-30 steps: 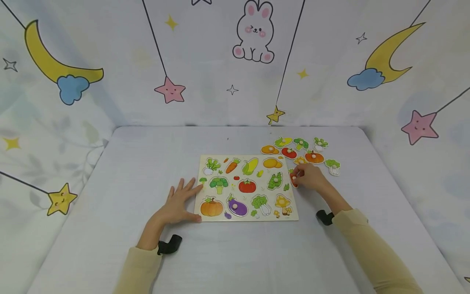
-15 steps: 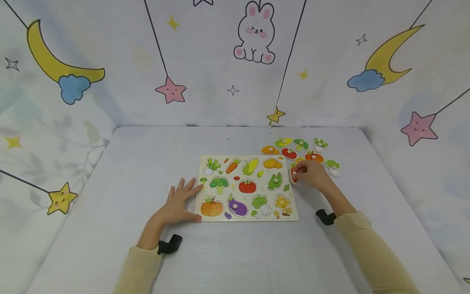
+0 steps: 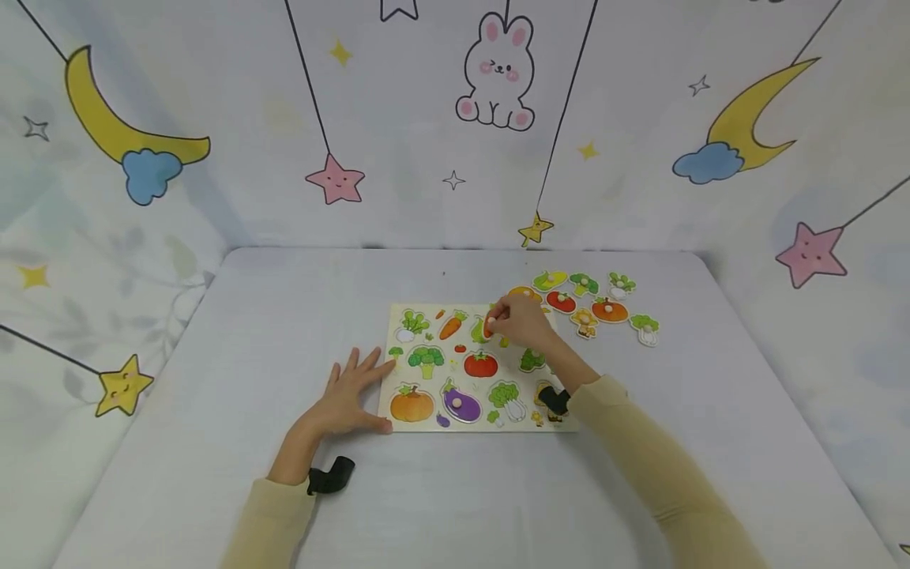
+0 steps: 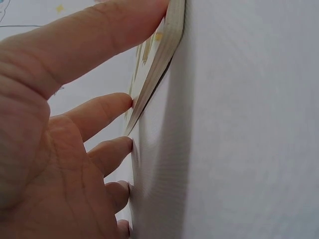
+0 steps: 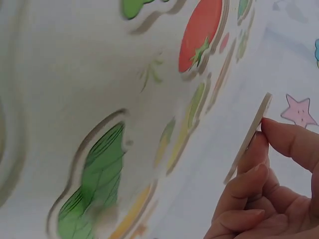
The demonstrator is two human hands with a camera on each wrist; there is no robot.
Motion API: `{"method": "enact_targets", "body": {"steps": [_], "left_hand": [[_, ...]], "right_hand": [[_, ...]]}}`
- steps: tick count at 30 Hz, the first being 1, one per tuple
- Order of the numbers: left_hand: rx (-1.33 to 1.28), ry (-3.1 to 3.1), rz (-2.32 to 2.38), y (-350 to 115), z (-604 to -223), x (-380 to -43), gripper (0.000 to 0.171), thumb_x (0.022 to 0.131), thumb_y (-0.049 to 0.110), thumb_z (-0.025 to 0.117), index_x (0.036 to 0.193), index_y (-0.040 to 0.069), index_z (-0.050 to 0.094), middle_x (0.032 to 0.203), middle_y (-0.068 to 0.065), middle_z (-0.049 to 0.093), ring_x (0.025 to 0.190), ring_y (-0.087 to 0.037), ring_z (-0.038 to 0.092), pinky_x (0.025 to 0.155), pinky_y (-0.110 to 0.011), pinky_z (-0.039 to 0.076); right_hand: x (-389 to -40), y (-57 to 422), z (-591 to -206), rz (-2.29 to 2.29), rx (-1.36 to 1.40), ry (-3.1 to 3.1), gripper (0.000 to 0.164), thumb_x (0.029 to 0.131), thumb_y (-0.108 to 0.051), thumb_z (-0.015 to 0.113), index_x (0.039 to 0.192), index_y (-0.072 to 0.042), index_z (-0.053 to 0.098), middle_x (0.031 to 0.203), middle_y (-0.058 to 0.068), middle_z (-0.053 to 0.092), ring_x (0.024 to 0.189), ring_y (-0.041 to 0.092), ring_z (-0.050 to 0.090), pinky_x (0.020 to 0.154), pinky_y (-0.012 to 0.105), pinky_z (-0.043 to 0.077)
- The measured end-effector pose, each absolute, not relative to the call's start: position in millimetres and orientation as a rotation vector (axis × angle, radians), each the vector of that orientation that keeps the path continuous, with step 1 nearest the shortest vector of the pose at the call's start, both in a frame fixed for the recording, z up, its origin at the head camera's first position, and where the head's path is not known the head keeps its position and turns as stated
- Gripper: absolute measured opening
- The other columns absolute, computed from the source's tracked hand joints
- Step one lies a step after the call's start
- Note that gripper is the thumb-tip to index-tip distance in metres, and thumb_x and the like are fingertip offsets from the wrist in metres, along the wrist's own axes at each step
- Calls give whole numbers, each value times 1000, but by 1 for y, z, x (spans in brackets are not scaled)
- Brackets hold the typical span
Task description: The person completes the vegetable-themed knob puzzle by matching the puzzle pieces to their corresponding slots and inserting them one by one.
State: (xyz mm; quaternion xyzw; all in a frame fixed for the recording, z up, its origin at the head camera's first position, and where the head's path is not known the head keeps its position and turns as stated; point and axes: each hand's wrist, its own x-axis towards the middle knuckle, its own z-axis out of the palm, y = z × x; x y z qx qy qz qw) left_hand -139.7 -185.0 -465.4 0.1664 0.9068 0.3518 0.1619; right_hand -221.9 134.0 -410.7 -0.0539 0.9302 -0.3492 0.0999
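My right hand (image 3: 524, 322) pinches a carrot puzzle piece (image 3: 488, 326) over the upper part of the vegetable puzzle board (image 3: 517, 373). In the right wrist view the carrot piece (image 5: 246, 142) appears edge-on between thumb and fingertips, raised off the board. Spread fingers of my left hand (image 3: 348, 395) lie at the board's left side, the thumb on its lower left corner. An eggplant piece (image 3: 465, 405) with a knob sits in its recess, as does a green vegetable piece (image 3: 532, 361), partly covered by the right wrist. The carrot recess (image 3: 452, 325) lies left of the held piece.
Several knobbed pieces lie beyond the board's upper right corner, among them a corn (image 3: 550, 280), a tomato (image 3: 561, 302), a pumpkin (image 3: 610, 310), a mushroom (image 3: 584, 322) and a cabbage (image 3: 645, 329). A patterned cloth backdrop (image 3: 398, 95) rises behind the white table (image 3: 455, 498).
The right hand has carried the carrot piece from beside the board's right edge leftward over the board. The left hand keeps its place. The head view has tilted slightly.
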Motion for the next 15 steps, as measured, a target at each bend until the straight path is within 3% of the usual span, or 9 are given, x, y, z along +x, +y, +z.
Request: {"method": "enact_targets", "body": {"steps": [15], "left_hand": [[486,2590,1015,-186,-466,-140,101,62,29,90,149,10,41,162,-20,16,149,-47,-8,115,-67,-13]], "right_hand": [[-251,65,-435,-905,-17,2749,20,80,-17,74,66,-8,64,61,0,58,55,14,47,46,22,36]]}}
